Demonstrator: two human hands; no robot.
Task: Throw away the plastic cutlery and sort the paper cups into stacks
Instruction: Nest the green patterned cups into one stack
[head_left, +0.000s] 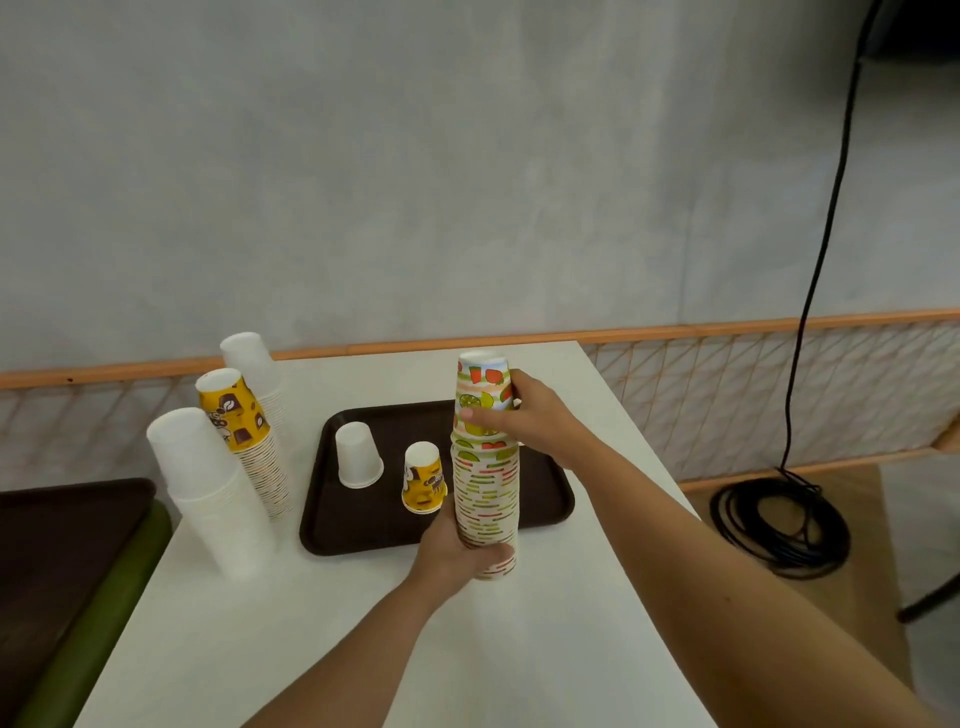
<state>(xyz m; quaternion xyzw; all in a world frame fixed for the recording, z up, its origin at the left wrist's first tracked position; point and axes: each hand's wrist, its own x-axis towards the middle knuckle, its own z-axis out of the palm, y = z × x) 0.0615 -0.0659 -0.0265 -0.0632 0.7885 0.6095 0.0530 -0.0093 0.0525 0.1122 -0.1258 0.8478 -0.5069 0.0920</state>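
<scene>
L hand wraps the foot of a tall stack of upturned fruit-print paper cups. R hand curls round the top cup, thumb on the near side. Stack is upright, foot down at the white table, just near of the dark brown plastic tray. On the tray, apart & upturned: single white paper cup, single yellow coffee-print paper cup. Left of the tray: near white cup stack, yellow cup stack, far white cup stack.
</scene>
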